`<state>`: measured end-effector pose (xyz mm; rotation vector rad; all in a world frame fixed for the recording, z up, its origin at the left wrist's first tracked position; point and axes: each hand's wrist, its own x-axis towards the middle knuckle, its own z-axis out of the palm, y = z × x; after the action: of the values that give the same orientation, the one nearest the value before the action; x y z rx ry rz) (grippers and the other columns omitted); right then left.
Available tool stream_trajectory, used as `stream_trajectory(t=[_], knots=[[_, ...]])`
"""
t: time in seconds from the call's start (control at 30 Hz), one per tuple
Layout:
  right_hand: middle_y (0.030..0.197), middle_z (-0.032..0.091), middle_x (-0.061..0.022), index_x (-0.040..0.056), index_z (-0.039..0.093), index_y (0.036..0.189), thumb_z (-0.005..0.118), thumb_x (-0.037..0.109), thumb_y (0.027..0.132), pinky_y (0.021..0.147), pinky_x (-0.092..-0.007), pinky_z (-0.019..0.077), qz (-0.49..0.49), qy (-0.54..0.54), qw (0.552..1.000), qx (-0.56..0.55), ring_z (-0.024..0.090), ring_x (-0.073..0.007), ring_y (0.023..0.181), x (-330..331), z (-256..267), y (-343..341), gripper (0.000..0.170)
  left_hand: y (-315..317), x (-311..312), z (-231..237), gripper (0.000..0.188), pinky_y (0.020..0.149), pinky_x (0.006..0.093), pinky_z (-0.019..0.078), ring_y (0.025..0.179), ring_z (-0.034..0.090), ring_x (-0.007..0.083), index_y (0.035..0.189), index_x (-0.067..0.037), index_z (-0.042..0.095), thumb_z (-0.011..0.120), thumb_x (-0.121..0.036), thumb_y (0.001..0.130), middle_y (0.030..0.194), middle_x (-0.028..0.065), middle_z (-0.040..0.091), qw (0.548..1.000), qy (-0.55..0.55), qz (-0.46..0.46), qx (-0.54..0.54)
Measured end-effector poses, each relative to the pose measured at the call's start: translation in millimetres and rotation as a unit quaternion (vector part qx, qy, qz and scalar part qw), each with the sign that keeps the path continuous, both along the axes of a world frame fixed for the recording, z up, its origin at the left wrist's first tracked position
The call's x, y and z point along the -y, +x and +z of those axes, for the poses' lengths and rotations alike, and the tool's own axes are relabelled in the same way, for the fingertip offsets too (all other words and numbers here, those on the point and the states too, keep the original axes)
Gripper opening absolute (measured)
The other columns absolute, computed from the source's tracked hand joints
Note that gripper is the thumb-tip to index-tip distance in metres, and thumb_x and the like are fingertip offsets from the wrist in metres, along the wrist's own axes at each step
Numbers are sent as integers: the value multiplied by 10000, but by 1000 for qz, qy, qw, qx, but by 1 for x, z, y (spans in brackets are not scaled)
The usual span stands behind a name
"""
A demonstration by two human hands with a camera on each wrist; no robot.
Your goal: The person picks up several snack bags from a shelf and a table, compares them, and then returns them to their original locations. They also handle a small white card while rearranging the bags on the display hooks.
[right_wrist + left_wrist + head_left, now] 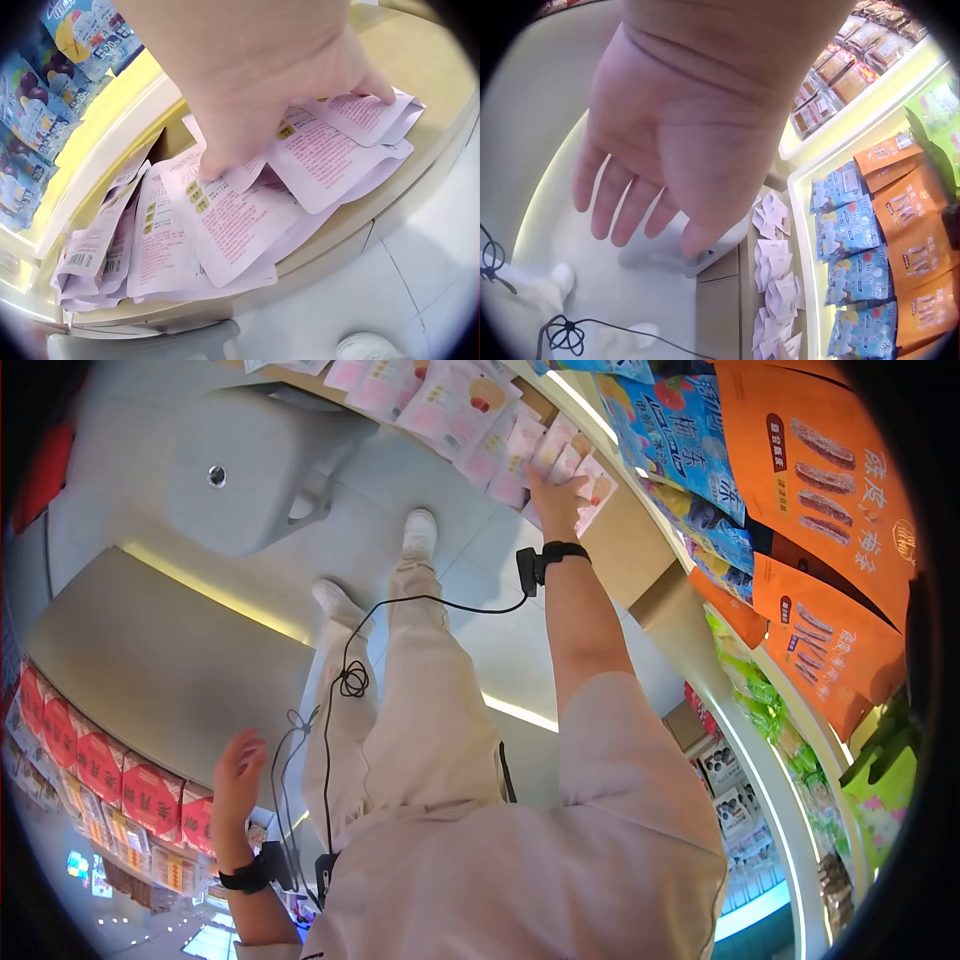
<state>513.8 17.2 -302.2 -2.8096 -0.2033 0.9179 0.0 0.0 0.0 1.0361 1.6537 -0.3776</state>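
My right hand (560,508) reaches over a row of pink packets (455,405) on a wooden ledge. In the right wrist view that hand (262,97) lies on the overlapping pink packets (232,229), thumb and a finger spread apart on them; its other fingers are hidden. My left hand (238,780) hangs at the left, away from the packets. The left wrist view shows its palm (682,142) empty, with the fingers extended and loose. Farther down in that view are the same pink packets (776,262).
Blue packets (847,229) and orange packets (911,202) fill a lit shelf beside the ledge (427,52). A grey stool-like object (230,470) stands on the floor. Red packages (150,795) line the left counter (170,660). A black cable (440,598) runs from the right wrist.
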Motion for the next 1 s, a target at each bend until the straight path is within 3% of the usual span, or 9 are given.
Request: stream_trajectory(t=[0.1,0.17,0.27,0.4,0.5,0.6,0.8,0.93,1.0], knots=[[1393,59,-367,-9,59,1400,719,599,562,1001,-533,291,-14,-63,998,-7,262,-533,1239,-8,6,3,1229,9,-2,-1,284,799,287,457,916,586,178,1149,-27,522,537,-111,879,989,88,613,1000,-5,-20,-1],[1309,289,-374,-51,119,1358,712,449,621,961,-477,368,5,-85,996,25,411,-483,1165,-12,-9,12,1069,10,-1,-6,281,791,287,460,906,591,180,1143,-23,526,538,-109,875,977,88,615,1000,2,-11,14],[1328,242,-367,20,186,1348,656,343,713,947,-493,380,-72,32,997,-26,426,-482,1148,-4,-17,18,854,14,0,-5,282,785,285,462,898,592,180,1142,-22,526,539,-108,873,971,92,616,1000,8,2,24],[1307,337,-295,24,244,1309,610,224,743,904,-476,419,-53,24,998,38,471,-442,1114,5,-11,8,704,20,-7,-13,287,779,283,464,894,592,180,1147,-25,525,538,-107,872,970,95,615,999,4,-19,27],[1182,502,-255,33,354,1270,592,184,744,861,-445,454,53,-15,993,106,539,-391,1050,31,-22,16,597,27,-14,-10,290,774,284,466,901,592,182,1149,-27,525,539,-108,871,976,99,616,999,14,-41,21],[884,651,-192,58,550,1103,578,157,738,723,-414,497,96,75,984,132,641,-331,810,78,-19,43,379,32,-24,-3,277,791,262,450,900,578,147,1140,-4,519,535,-117,887,978,88,613,998,29,-49,40],[830,667,-93,9,629,917,668,146,728,663,-285,484,27,234,965,-118,632,-159,735,137,148,21,236,66,-58,22,285,793,260,441,896,570,150,1159,-12,513,522,-116,894,1001,82,609,984,102,-38,143],[817,616,-18,28,595,947,642,97,794,658,-256,452,-32,331,889,-313,565,-113,737,99,291,-33,174,104,-69,55,335,831,278,423,973,542,151,1208,-31,480,527,-128,892,1055,86,594,953,121,-10,276],[863,610,-17,35,572,1005,646,93,775,647,-250,442,31,431,821,-373,557,-104,746,77,346,-60,248,119,-74,65,434,853,316,433,1052,518,188,1265,-39,417,564,-159,874,1132,113,555,916,138,-25,375]])
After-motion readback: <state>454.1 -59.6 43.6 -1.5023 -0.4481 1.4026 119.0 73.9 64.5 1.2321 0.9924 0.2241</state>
